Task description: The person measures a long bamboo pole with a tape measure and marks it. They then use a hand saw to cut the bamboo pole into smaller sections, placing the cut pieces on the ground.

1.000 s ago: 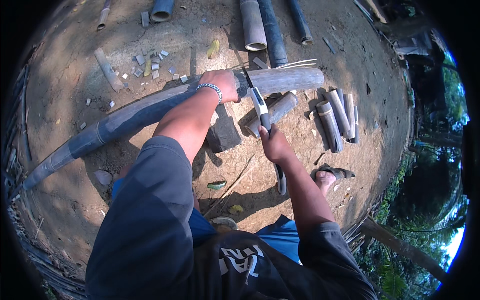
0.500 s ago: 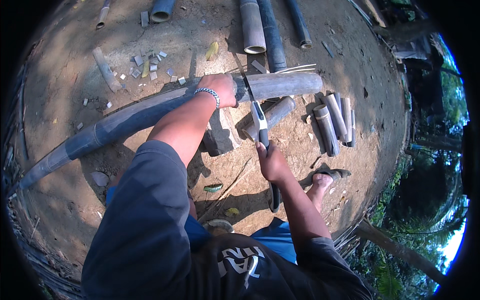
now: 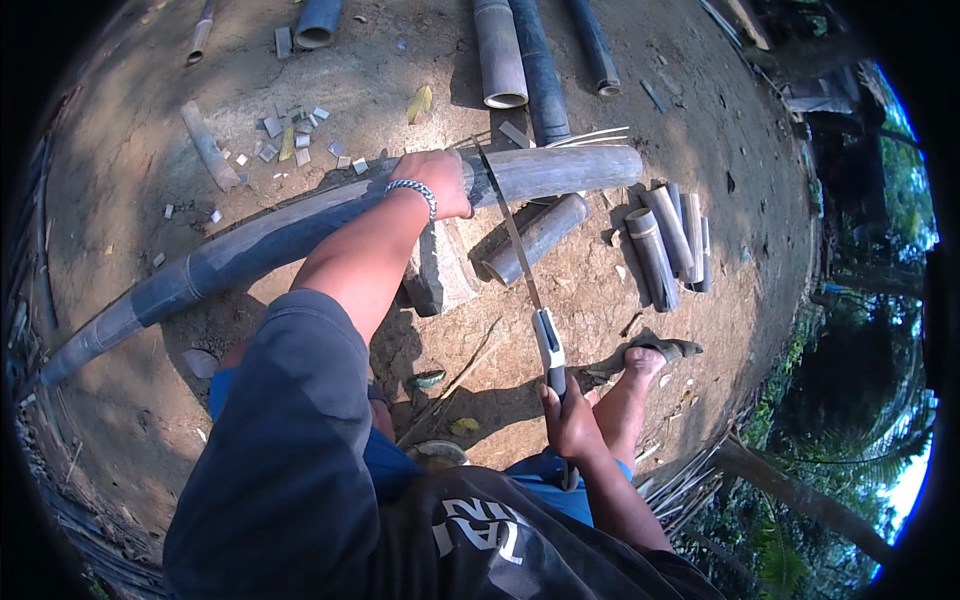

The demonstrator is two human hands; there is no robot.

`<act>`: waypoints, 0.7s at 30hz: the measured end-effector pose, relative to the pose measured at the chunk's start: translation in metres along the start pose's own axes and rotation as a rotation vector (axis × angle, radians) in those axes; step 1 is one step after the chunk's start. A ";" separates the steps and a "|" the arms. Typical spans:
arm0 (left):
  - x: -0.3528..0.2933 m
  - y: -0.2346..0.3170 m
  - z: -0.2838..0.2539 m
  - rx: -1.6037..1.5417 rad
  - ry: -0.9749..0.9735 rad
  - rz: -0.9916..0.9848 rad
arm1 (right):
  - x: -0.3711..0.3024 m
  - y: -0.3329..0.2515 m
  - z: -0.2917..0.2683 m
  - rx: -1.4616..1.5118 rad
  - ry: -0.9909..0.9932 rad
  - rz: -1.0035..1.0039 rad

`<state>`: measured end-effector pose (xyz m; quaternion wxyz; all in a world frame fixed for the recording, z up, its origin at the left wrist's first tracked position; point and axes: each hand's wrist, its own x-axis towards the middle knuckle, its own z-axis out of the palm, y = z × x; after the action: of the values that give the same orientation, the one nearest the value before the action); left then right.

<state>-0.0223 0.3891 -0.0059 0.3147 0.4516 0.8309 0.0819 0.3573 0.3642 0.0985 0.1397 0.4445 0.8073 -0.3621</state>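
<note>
A long bamboo pole (image 3: 285, 232) lies slantwise across the view, its thick end at the right, resting over a wooden block (image 3: 445, 268). My left hand (image 3: 437, 180), a braided bracelet at its wrist, is closed round the pole just left of the saw blade. The hand saw (image 3: 516, 236) has a long thin blade and a white-and-black handle. My right hand (image 3: 573, 422) grips that handle, low and near my lap. The blade's far part meets the pole just right of my left hand; how deep it cuts is hard to see.
A short bamboo piece (image 3: 538, 238) lies by the block. Several cut bamboo lengths (image 3: 655, 258) are grouped at the right. Small square chips (image 3: 272, 127) and a bamboo strip (image 3: 208, 146) lie at the left. More bamboo poles (image 3: 500, 60) lie beyond. My foot (image 3: 640, 365) is at the right.
My right hand has drawn the saw back toward my body, so more blade shows on the near side of the pole. My left hand keeps its hold on the pole.
</note>
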 end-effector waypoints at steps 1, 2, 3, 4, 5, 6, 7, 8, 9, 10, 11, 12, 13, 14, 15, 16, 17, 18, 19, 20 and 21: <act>-0.002 0.003 -0.005 0.003 -0.021 -0.011 | 0.004 0.007 0.004 -0.004 -0.025 0.028; -0.005 0.004 -0.007 0.007 -0.041 -0.026 | 0.017 0.012 0.009 -0.008 -0.053 0.052; -0.005 0.004 -0.003 -0.004 0.033 -0.014 | 0.051 -0.017 0.004 -0.022 -0.096 0.175; -0.001 0.011 -0.007 -0.003 0.008 -0.004 | 0.093 -0.029 0.004 -0.019 -0.035 0.143; 0.005 0.026 -0.009 -0.005 -0.028 0.028 | 0.133 -0.034 0.001 -0.037 0.000 0.106; 0.005 0.029 -0.005 -0.002 -0.072 0.022 | 0.139 -0.040 0.004 -0.029 -0.005 0.130; 0.005 0.026 -0.005 0.004 -0.048 0.024 | 0.145 -0.053 0.001 -0.032 -0.015 0.138; 0.004 0.025 -0.003 0.011 -0.025 0.030 | 0.147 -0.060 -0.001 -0.035 -0.024 0.149; 0.001 0.020 0.001 0.008 -0.007 0.031 | 0.123 -0.052 0.000 -0.042 -0.052 0.173; -0.006 0.007 0.005 0.008 0.002 0.007 | 0.080 -0.037 0.004 -0.052 -0.095 0.176; -0.006 0.004 0.003 0.005 0.023 0.012 | 0.028 0.009 0.010 -0.080 -0.017 0.056; -0.008 0.005 0.005 0.015 0.033 0.016 | 0.002 0.007 0.008 -0.093 0.055 -0.061; -0.011 0.008 0.008 0.025 0.083 -0.005 | 0.013 0.009 0.008 -0.069 0.002 -0.006; -0.009 0.004 0.003 0.010 0.066 -0.028 | 0.035 0.009 0.007 -0.046 -0.053 0.047; -0.016 0.006 0.001 -0.017 0.013 -0.030 | 0.047 -0.012 0.004 -0.025 -0.115 0.142; -0.010 0.013 -0.008 -0.033 -0.002 -0.017 | 0.087 -0.030 0.000 -0.013 -0.093 0.144; 0.001 0.022 -0.006 -0.004 -0.042 0.061 | 0.127 -0.029 -0.001 -0.011 -0.018 0.093; 0.005 0.027 0.002 0.002 -0.027 0.079 | 0.157 -0.037 -0.005 -0.034 -0.008 0.043; 0.006 0.022 0.006 0.003 -0.005 0.071 | 0.155 -0.047 -0.002 -0.073 -0.008 0.081; 0.009 0.020 0.009 0.004 0.015 0.068 | 0.144 -0.054 -0.003 -0.112 -0.006 0.122; 0.003 0.016 0.004 0.008 -0.041 0.022 | 0.111 -0.049 -0.002 -0.056 -0.045 0.140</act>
<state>-0.0098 0.4002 -0.0040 0.3289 0.4634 0.8196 0.0730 0.2543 0.4176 0.0617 0.1949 0.4874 0.7809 -0.3386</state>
